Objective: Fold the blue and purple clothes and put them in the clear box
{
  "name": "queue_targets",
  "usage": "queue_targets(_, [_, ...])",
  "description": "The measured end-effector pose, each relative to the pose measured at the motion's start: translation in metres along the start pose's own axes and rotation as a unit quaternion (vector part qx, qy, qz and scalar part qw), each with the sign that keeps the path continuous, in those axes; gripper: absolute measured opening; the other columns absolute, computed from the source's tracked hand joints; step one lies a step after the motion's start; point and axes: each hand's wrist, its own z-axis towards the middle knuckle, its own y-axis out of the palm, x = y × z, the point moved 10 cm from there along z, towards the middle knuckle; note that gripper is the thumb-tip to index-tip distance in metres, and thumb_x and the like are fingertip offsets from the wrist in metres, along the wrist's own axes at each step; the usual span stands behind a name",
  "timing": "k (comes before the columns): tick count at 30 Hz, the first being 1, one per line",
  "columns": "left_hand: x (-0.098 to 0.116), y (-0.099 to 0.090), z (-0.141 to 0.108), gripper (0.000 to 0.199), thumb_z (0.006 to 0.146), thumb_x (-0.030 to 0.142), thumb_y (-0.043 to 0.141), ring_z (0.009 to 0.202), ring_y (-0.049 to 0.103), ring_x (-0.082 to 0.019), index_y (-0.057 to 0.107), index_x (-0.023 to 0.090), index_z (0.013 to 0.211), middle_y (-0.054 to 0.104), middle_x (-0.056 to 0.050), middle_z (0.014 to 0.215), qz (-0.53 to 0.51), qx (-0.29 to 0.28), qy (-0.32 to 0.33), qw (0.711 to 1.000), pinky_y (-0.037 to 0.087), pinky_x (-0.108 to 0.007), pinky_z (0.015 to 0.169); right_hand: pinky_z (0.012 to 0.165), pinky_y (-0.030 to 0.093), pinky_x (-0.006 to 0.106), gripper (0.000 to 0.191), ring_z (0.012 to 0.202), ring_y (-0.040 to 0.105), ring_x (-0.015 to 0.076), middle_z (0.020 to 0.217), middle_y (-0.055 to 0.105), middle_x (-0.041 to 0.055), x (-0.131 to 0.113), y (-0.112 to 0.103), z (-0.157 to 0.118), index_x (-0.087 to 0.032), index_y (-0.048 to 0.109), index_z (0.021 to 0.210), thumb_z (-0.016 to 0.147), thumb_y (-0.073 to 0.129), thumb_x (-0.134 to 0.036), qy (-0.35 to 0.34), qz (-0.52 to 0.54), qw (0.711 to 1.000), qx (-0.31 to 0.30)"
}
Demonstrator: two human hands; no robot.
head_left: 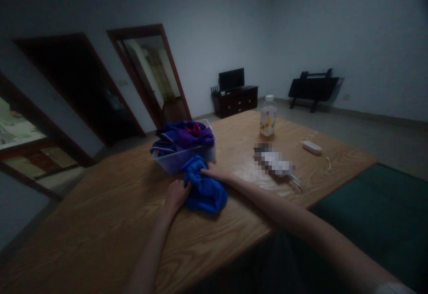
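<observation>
A bright blue piece of cloth (207, 196), bunched up, lies on the wooden table; its garment kind cannot be made out. My left hand (179, 193) grips its left edge with curled fingers. On the upper right side of the same cloth, my right hand (214, 171) is closed on a fold. Just behind the cloth stands a clear plastic bin (167, 162), its front partly covered by the blue fabric. Folded dark blue and purple clothes (195, 138) fill the bin and rise above its rim, with a red-pink piece on top.
On the table (110, 213), a clear bottle with a white cap (268, 118) stands at the back right. A blurred-out flat item (274, 161) and a small white case (312, 147) lie to the right. Dark green cloth or seating (374, 222) borders the table's right edge.
</observation>
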Motion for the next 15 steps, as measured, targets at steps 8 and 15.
queue_targets(8, [0.004,-0.012,-0.003,0.065,0.095,0.058,0.049,0.096,0.071,-0.035,0.056,0.004,0.130,0.073,-0.023,0.102,-0.052,0.049,-0.011,0.997,0.049,-0.037,0.081,0.087,0.057,0.038,0.025,0.095,0.068,0.0270,0.098,0.075,0.0056,0.008,-0.003,0.000,-0.019,0.070,0.097,0.090,0.060,-0.041,0.031,-0.052,0.998,-0.007])
queue_targets(15, [0.012,-0.017,-0.002,0.039,0.086,0.037,0.059,0.102,0.070,-0.032,0.057,0.018,0.120,0.072,-0.014,0.110,-0.179,0.075,0.040,0.980,0.051,-0.036,0.089,0.088,0.056,0.036,0.025,0.092,0.067,0.0231,0.097,0.074,0.0034,0.001,0.015,-0.004,-0.017,0.070,0.096,0.089,0.058,-0.039,-0.016,-0.052,0.996,-0.067])
